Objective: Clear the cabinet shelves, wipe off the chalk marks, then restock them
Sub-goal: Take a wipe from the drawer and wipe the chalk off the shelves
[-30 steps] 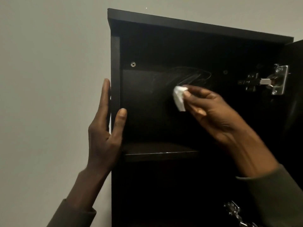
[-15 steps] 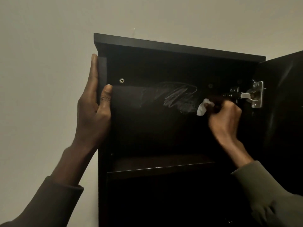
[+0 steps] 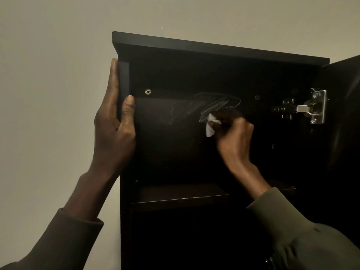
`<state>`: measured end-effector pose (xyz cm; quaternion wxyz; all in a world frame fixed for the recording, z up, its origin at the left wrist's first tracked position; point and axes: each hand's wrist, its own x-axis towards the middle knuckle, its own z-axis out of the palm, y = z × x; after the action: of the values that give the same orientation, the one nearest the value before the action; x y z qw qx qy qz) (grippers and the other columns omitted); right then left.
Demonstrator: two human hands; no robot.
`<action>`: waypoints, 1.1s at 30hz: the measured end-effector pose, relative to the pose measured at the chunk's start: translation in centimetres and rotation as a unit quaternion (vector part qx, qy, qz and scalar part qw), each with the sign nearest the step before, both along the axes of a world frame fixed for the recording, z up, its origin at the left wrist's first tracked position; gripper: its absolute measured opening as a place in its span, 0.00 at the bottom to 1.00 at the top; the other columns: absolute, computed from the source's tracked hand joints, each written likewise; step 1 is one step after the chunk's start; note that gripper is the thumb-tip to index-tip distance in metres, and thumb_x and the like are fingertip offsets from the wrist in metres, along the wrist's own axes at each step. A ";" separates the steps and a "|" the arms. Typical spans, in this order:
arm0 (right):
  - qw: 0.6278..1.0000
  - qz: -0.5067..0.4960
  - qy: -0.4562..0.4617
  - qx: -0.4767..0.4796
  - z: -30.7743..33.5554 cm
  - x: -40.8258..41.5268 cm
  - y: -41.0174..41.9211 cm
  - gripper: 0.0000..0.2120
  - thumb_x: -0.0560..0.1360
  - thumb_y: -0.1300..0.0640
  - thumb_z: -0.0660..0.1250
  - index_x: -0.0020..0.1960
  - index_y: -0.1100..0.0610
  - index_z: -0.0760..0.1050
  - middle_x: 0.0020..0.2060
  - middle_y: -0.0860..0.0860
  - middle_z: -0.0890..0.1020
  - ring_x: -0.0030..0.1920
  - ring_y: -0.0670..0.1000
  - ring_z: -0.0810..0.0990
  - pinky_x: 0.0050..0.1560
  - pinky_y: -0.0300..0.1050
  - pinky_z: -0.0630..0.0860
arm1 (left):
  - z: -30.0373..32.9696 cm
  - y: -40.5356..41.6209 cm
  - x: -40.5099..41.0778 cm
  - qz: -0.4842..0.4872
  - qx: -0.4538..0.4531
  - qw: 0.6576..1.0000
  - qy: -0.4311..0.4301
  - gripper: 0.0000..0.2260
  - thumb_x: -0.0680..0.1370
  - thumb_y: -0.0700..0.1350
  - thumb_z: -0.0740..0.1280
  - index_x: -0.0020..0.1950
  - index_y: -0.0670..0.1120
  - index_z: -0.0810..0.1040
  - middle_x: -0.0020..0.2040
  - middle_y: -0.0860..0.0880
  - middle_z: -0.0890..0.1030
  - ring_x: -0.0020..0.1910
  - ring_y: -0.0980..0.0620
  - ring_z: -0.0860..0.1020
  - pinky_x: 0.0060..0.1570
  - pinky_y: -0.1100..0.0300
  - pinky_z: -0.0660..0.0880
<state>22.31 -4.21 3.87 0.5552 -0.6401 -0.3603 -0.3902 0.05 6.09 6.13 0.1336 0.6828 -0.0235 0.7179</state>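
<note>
The chalk marks were seen as a pale scribble on the dark back panel of the cabinet, in the upper compartment above the bare shelf. A small white wipe was pressed against the lower right edge of the scribble. Half a second before, the wipe had been held to the right of the marks, close to the metal hinge; it had since been drawn leftward onto the chalk. The left part of the scribble appeared fainter and smeared, while the right loops were still plain, so the wiping step was judged to be under way and not nearly finished. No goods were seen on the shelf, so restocking had not been begun.

The wipe was pinched in the curled fingers of the right hand, which was reached into the compartment with its wrist bent upward from a dark green sleeve. The left hand was laid flat along the outside of the cabinet's left wall, fingers straight and pointing upward, with the thumb wrapped round the front edge, so the cabinet was apparently being steadied. The open door stood at the right.
</note>
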 end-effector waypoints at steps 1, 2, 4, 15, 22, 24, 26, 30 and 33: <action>1.000 0.019 -0.025 -0.002 0.2 -1.4 0.7 0.11 0.78 0.56 0.68 0.59 0.57 0.80 0.52 0.52 0.83 0.52 0.47 0.80 0.54 0.36 0.77 | 0.0 0.0 0.0 0.000 0.000 1.000 0.000 0.24 0.84 0.38 0.56 0.79 0.41 0.54 0.79 0.48 0.60 0.76 0.59 0.58 0.71 0.71 0.59; 0.998 0.044 -0.048 -0.007 0.5 -2.9 1.4 0.09 0.78 0.58 0.68 0.57 0.57 0.81 0.50 0.51 0.83 0.50 0.44 0.80 0.52 0.26 0.72 | 0.0 0.0 0.0 0.001 0.001 1.000 0.000 0.24 0.84 0.38 0.56 0.79 0.41 0.54 0.79 0.48 0.60 0.77 0.58 0.58 0.72 0.69 0.59; 0.992 0.094 -0.079 -0.032 0.8 -5.8 3.1 0.09 0.76 0.64 0.67 0.55 0.58 0.82 0.50 0.54 0.82 0.49 0.46 0.78 0.46 0.21 0.63 | 0.0 0.1 -0.1 0.004 0.004 1.000 0.001 0.24 0.84 0.37 0.56 0.79 0.41 0.54 0.79 0.48 0.60 0.77 0.58 0.58 0.74 0.65 0.60; 0.991 0.061 -0.033 0.114 1.6 -4.9 -0.8 0.06 0.76 0.53 0.71 0.50 0.54 0.84 0.42 0.44 0.83 0.45 0.42 0.82 0.49 0.37 0.78 | 0.0 0.3 0.2 -0.021 -0.011 1.000 0.008 0.24 0.84 0.38 0.56 0.80 0.43 0.54 0.79 0.52 0.59 0.76 0.64 0.58 0.72 0.69 0.59; 0.989 -0.097 -0.042 0.106 1.9 1.5 -4.0 0.08 0.78 0.60 0.66 0.56 0.60 0.79 0.50 0.56 0.82 0.50 0.52 0.80 0.47 0.30 0.67 | -0.1 0.1 0.1 -0.019 -0.010 1.000 0.006 0.24 0.84 0.38 0.56 0.79 0.43 0.54 0.79 0.52 0.59 0.72 0.72 0.57 0.68 0.75 0.60; 0.988 -0.094 -0.045 0.111 1.5 1.5 -3.1 0.09 0.79 0.62 0.65 0.57 0.62 0.79 0.52 0.59 0.81 0.53 0.56 0.80 0.51 0.34 0.67 | -0.1 0.1 0.1 -0.019 -0.007 1.000 0.006 0.24 0.84 0.38 0.56 0.79 0.43 0.54 0.79 0.51 0.59 0.72 0.73 0.57 0.68 0.76 0.60; 0.987 -0.078 -0.052 0.127 1.3 1.1 -2.3 0.10 0.79 0.61 0.65 0.59 0.62 0.79 0.54 0.59 0.81 0.54 0.54 0.79 0.53 0.33 0.68 | -0.1 0.2 0.1 -0.023 -0.009 1.000 0.006 0.24 0.84 0.38 0.56 0.79 0.43 0.54 0.79 0.52 0.59 0.73 0.71 0.57 0.69 0.75 0.60; 0.990 -0.019 -0.092 0.106 2.0 -0.8 0.2 0.11 0.78 0.63 0.66 0.59 0.60 0.80 0.57 0.55 0.80 0.58 0.51 0.79 0.59 0.34 0.71 | -0.1 0.1 0.1 -0.029 -0.012 0.999 0.003 0.24 0.84 0.38 0.56 0.79 0.44 0.54 0.79 0.52 0.59 0.73 0.70 0.58 0.68 0.74 0.61; 0.987 0.019 -0.137 0.079 2.1 -3.7 2.8 0.12 0.77 0.66 0.67 0.59 0.60 0.80 0.57 0.57 0.80 0.58 0.54 0.78 0.62 0.44 0.74 | -0.1 0.1 0.1 -0.024 -0.007 1.000 0.001 0.24 0.84 0.38 0.56 0.79 0.42 0.54 0.79 0.51 0.59 0.75 0.67 0.57 0.70 0.73 0.60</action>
<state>18.60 -1.43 5.99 0.5570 -0.5279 -0.4130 -0.4904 0.14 6.18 6.02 0.1559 0.6817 -0.0349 0.7140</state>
